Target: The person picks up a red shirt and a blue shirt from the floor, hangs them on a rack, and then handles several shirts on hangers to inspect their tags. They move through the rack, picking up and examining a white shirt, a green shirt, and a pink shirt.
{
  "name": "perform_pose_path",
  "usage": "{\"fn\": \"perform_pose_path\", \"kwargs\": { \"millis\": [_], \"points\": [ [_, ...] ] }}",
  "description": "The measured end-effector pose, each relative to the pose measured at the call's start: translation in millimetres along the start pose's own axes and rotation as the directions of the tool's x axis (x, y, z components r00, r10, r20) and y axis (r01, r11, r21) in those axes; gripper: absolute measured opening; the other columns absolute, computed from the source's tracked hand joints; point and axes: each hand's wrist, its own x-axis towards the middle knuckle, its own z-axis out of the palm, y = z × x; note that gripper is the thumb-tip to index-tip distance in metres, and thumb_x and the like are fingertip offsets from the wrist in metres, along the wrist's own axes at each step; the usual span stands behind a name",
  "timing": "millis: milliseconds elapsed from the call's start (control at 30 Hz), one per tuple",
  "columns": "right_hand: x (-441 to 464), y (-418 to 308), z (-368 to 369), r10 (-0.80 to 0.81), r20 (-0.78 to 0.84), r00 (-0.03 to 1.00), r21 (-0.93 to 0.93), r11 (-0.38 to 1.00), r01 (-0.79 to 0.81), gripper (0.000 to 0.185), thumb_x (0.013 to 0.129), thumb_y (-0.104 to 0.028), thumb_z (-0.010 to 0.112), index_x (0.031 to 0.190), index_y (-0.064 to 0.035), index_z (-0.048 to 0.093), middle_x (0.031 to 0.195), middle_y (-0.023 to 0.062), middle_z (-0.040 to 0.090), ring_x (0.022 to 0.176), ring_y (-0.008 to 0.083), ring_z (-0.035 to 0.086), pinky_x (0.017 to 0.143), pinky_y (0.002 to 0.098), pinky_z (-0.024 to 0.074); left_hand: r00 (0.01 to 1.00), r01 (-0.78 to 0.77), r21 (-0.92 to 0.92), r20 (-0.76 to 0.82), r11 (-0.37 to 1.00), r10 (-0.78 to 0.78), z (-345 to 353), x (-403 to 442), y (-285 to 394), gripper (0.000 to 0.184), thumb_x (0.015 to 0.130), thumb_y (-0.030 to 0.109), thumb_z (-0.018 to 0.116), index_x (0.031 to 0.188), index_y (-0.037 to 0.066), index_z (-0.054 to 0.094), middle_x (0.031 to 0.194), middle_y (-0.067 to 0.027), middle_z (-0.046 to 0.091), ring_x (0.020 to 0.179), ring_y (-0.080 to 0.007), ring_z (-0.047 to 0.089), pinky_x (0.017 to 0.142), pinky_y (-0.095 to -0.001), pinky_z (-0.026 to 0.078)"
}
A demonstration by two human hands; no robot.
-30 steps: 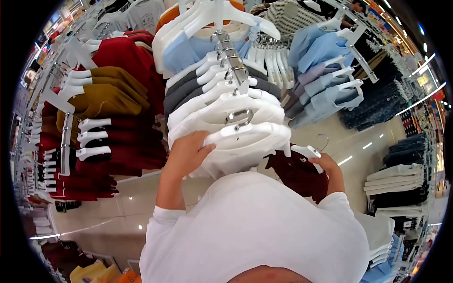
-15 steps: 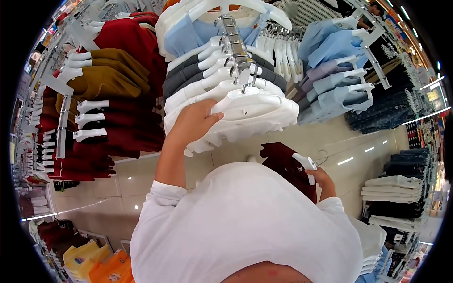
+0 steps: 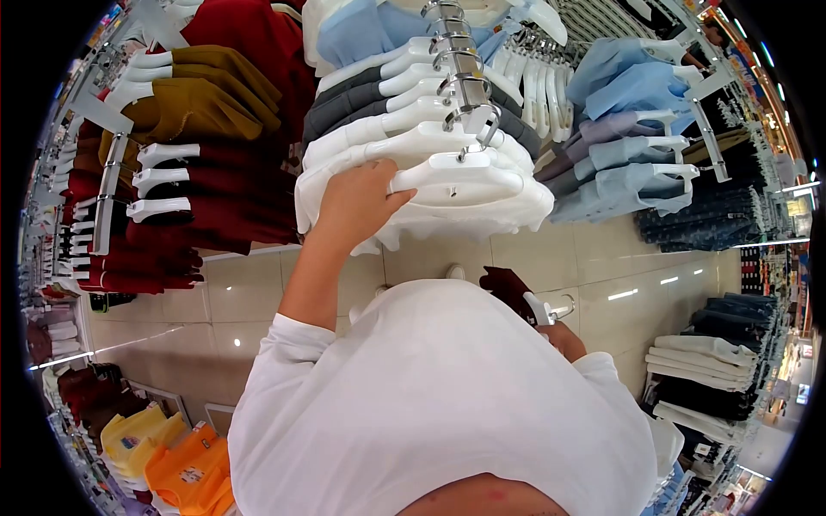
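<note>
My left hand [image 3: 357, 202] is closed around the left shoulder of a white hanger [image 3: 452, 176], the front one on the rail. A white top [image 3: 482, 215] hangs from this hanger, whose hook sits over the metal rail [image 3: 469, 90]. Low on the right side, my right hand [image 3: 564, 340] grips another white hanger [image 3: 540, 310] near its hook. A dark red garment [image 3: 506, 288] is on that hanger, partly covered by my white shirt. Behind the front hanger, more white tops and dark grey tops [image 3: 344, 107] hang close together.
Dark red [image 3: 232, 202] and mustard [image 3: 219, 95] garments hang on the left. Light blue tops [image 3: 632, 185] hang on the right, with folded trousers [image 3: 701, 357] on a rack below them. Yellow and orange shirts [image 3: 189, 469] are at the lower left. Tiled floor [image 3: 594, 258] lies between the racks.
My right hand has drawn in closer to my body with the dark red garment, more of which is now hidden. My left hand stays on the front hanger while the view shifts slightly.
</note>
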Motion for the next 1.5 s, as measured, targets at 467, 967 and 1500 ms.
{"fn": "perform_pose_path", "kwargs": {
  "millis": [467, 967, 1500],
  "points": [
    [-29, -20, 8, 0.019, -0.152, 0.988, -0.160, 0.986, -0.043, 0.054, 0.077, -0.030, 0.074, 0.116, 0.0041, 0.062, 0.101, 0.0187, 0.068, 0.082, 0.0306, 0.067, 0.062, 0.0409, 0.0531, 0.927, -0.186, 0.068, -0.319, 0.980, 0.198, -6, -11, 8, 0.030, 0.082, 0.021, 0.068, 0.105, 0.004, 0.060, 0.099, -0.0118, 0.065, 0.085, -0.0317, 0.063, 0.072, -0.0407, 0.050],
    [-38, -40, 19, -0.021, -0.189, 0.982, -0.135, 0.991, -0.005, 0.057, 0.079, -0.026, 0.073, 0.126, 0.0027, 0.056, 0.111, 0.0179, 0.064, 0.093, 0.0295, 0.064, 0.071, 0.0407, 0.0511, 0.925, -0.142, 0.253, -0.311, 0.957, 0.219, 13, 4, -4, 0.081, 0.072, 0.006, 0.067, 0.146, 0.015, 0.037, 0.139, -0.0184, 0.047, 0.124, -0.0385, 0.045, 0.105, -0.0494, 0.033],
    [-27, -24, 22, -0.026, -0.201, 0.979, -0.137, 0.991, -0.002, 0.054, 0.077, -0.029, 0.073, 0.117, 0.0051, 0.061, 0.097, 0.0185, 0.067, 0.075, 0.0277, 0.064, 0.059, 0.0388, 0.0486, 0.936, -0.182, 0.173, -0.272, 0.968, 0.224, 23, 3, -8, 0.077, 0.075, -0.008, 0.050, 0.147, 0.015, 0.034, 0.144, -0.0219, 0.039, 0.131, -0.0453, 0.037, 0.110, -0.0556, 0.027]
  ]
}}
